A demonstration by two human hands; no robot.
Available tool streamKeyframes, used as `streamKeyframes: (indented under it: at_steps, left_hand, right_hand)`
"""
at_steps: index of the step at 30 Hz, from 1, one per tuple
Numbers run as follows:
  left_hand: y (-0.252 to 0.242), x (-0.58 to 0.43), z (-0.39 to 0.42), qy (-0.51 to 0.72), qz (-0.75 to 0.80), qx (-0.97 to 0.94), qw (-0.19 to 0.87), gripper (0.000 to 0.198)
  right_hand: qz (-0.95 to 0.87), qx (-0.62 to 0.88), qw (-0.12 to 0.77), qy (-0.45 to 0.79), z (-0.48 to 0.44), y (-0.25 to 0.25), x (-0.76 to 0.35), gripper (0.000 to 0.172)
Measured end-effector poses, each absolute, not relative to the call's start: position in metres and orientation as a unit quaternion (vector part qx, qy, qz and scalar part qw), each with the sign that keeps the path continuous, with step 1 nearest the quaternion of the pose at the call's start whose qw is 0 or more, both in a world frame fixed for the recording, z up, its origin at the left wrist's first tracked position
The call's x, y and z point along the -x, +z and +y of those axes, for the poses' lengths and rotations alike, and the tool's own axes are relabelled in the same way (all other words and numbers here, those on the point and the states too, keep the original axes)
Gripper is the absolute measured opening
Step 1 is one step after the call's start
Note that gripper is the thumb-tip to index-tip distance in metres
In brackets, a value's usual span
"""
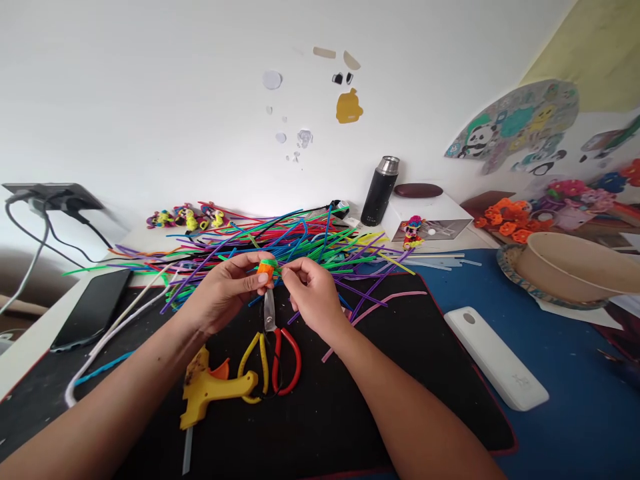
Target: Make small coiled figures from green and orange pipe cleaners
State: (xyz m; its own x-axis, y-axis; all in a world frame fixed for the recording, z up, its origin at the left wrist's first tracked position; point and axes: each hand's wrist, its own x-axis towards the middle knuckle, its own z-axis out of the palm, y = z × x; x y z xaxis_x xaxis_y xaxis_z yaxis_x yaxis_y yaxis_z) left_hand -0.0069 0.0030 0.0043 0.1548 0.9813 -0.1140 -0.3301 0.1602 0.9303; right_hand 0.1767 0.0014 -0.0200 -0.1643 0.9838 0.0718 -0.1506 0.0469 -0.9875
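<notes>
My left hand pinches a small orange and green pipe-cleaner piece above the black mat. My right hand is closed in a pinch right beside the piece, fingertips at its green end. Just below both hands lie scissors with one yellow and one red handle. A yellow glue gun rests on the mat near my left forearm. Behind my hands spreads a large heap of coloured pipe cleaners.
A black phone lies at the left, a white flat device at the right on the blue surface. A black flask, small pipe-cleaner figures, a round basket and orange flowers stand toward the back.
</notes>
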Motion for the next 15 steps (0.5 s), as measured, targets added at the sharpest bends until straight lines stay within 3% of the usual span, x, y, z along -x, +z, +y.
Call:
streamKeyframes:
  at_steps: [7, 11, 15]
  left_hand:
    - [0.014, 0.026, 0.019, 0.596, 0.395, -0.378, 0.589, 0.036]
    - [0.022, 0.034, 0.023, 0.617, 0.375, -0.348, 0.597, 0.043]
    - [0.025, 0.035, 0.022, 0.616, 0.362, -0.332, 0.617, 0.047]
  right_hand:
    - [-0.643, 0.377, 0.453, 0.49, -0.013, -0.013, -0.179, 0.028]
    - [-0.834, 0.295, 0.297, 0.36, -0.039, -0.012, -0.165, 0.035]
    - [-0.948, 0.21, 0.138, 0.193, -0.059, -0.023, -0.147, 0.06]
